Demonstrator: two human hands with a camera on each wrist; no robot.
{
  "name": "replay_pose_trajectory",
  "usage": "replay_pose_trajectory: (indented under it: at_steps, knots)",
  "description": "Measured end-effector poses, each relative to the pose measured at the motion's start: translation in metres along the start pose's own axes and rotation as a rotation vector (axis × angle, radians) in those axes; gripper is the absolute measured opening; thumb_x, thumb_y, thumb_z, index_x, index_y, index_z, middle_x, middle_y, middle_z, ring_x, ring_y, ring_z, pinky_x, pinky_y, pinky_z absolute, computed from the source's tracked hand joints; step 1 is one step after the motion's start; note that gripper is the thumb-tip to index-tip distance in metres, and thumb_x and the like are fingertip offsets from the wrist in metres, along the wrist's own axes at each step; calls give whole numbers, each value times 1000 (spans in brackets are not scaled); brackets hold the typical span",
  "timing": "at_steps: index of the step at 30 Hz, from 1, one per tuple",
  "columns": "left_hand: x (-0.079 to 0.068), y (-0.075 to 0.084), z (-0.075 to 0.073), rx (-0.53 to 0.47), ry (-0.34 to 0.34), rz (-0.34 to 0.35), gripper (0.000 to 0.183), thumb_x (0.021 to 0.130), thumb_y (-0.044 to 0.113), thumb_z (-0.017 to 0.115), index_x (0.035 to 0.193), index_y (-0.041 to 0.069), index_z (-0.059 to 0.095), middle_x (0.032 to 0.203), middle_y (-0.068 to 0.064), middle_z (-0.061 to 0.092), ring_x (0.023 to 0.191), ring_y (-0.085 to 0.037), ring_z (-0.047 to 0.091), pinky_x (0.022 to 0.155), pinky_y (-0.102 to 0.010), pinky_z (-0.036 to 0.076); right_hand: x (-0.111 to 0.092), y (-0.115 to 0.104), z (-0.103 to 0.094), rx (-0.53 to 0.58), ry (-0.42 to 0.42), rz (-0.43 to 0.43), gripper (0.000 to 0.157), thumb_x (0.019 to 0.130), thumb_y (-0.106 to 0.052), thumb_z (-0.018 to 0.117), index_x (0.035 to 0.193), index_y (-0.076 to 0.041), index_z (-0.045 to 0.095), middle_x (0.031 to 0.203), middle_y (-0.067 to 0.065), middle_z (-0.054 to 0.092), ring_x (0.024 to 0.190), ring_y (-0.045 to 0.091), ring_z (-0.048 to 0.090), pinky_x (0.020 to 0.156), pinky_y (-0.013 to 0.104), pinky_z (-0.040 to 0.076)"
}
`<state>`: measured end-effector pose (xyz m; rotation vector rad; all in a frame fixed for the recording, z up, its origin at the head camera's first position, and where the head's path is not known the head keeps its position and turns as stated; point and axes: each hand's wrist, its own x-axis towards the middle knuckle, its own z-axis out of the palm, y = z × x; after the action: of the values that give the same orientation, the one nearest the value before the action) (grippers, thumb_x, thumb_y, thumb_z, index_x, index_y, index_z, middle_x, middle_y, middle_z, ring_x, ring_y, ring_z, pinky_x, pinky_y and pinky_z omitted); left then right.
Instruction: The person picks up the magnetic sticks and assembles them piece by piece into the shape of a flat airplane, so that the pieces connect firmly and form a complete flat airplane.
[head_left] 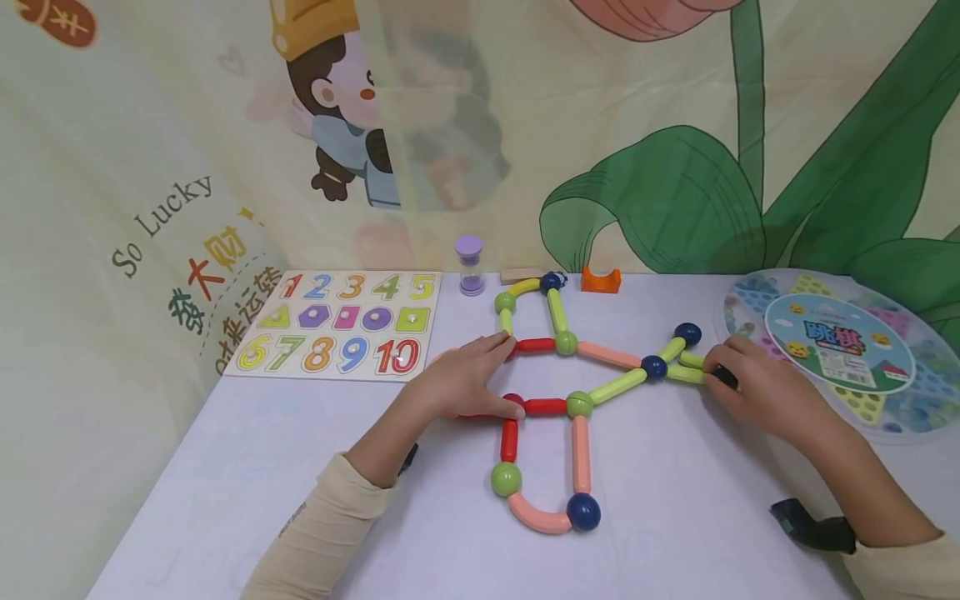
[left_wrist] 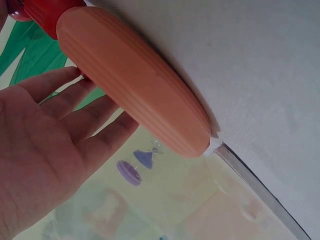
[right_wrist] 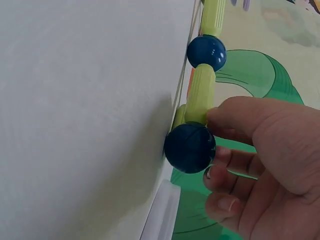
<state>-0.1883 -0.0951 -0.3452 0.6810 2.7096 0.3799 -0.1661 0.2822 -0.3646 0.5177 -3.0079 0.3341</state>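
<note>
A figure of magnetic rods and balls lies on the white table (head_left: 675, 517). My left hand (head_left: 465, 379) lies over its left end, the thumb touching a red ball (head_left: 513, 405) and fingertips by the upper red rod (head_left: 536, 345). In the left wrist view, the fingers extend beside a thick salmon curved rod (left_wrist: 132, 80). At the right end, my right hand (head_left: 765, 392) pinches a dark blue ball (right_wrist: 190, 148) where it meets a yellow-green rod (right_wrist: 201, 95). Another yellow-green rod (head_left: 690, 360) partly shows there. A dark blue joint ball (head_left: 654, 368) links the branches.
Behind the left hand lies a number puzzle board (head_left: 337, 325). A purple hourglass (head_left: 470, 267) and an orange piece (head_left: 601, 281) stand along the back edge. Beyond the right hand is a round Chinese checkers set (head_left: 840, 350). A printed cloth (head_left: 450, 125) hangs behind.
</note>
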Motion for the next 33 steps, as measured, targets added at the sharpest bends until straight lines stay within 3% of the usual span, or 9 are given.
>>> replay_pose_trajectory:
  at_steps: [4, 10, 17, 21, 28, 33]
  knots:
    - [0, 0, 1, 0, -3, 1, 98, 67, 63, 66, 144, 21, 24, 148, 2, 20, 134, -19, 18, 100, -42, 30, 0, 0, -1, 42, -2, 24, 24, 79, -22, 69, 97, -8, 62, 94, 11, 52, 80, 26, 52, 65, 43, 49]
    - [-1, 0, 1, 4, -8, -1, 98, 67, 63, 66, 144, 20, 23, 148, 2, 20, 134, -19, 18, 101, -42, 29, 12, 8, -10, 129, -8, 85, 23, 86, -21, 61, 100, -2, 64, 94, 13, 56, 72, 24, 49, 52, 32, 43]
    - [-1, -1, 1, 3, -10, -3, 98, 67, 63, 66, 144, 21, 24, 148, 2, 20, 133, -19, 19, 101, -42, 30, 48, 9, -15, 131, -314, 145, 25, 82, -22, 64, 94, 1, 68, 82, 6, 62, 72, 21, 52, 60, 34, 47]
    - [-1, 0, 1, 6, -8, -1, 98, 67, 63, 65, 144, 21, 23, 148, 2, 20, 133, -19, 19, 100, -42, 30, 57, 7, -16, 107, -391, 177, 23, 82, -19, 64, 92, 2, 67, 76, 4, 60, 68, 21, 49, 59, 33, 46]
    - [0, 1, 0, 7, -1, 2, 98, 67, 63, 65, 144, 20, 24, 148, 2, 20, 133, -19, 19, 101, -42, 29, 49, 12, -18, 172, -263, 248, 36, 83, -20, 59, 102, 10, 58, 86, 17, 61, 72, 26, 54, 58, 36, 48]
    - [0, 1, -1, 7, -4, -2, 98, 67, 62, 66, 144, 20, 23, 148, 2, 19, 134, -19, 18, 101, -42, 29, 46, 16, -12, 281, -164, 329, 42, 85, -25, 57, 113, 4, 48, 96, 24, 56, 77, 29, 54, 58, 33, 49]
